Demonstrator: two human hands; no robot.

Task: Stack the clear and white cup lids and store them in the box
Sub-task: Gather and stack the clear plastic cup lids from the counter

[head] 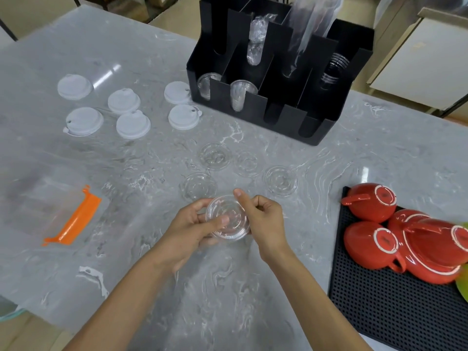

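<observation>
- Marble-patterned grey countertop point(126, 173) carries everything; a black compartment box point(278, 97) stands toward its far edge, holding clear cups and sleeves of clear plastic in several slots.
- Six white lids point(126, 107) lie flat and apart from one another toward the far left corner, the nearest pair just beside the box's left wall.
- Four loose clear lids point(248, 164) lie flat between the box and the hands, faint against the stone.
- Near the left edge lies a clear zip bag point(50, 198) with an orange slider strip point(73, 221).
- At the right edge a black perforated mat point(392, 312) holds red cups point(367, 202) turned upside down, touching each other.
- No readable writing shows; the marks on the cup bases are too small to make out.
- Both forearms reach in from the near edge. The left hand point(192, 229) cradles a stack of clear lids point(228, 219) from below and the left side, its thumb pressing on top.
- The right hand point(263, 219) pinches the stack's right rim, thumb raised over the far edge, fingers curled; the stack sits above the countertop's near middle.
</observation>
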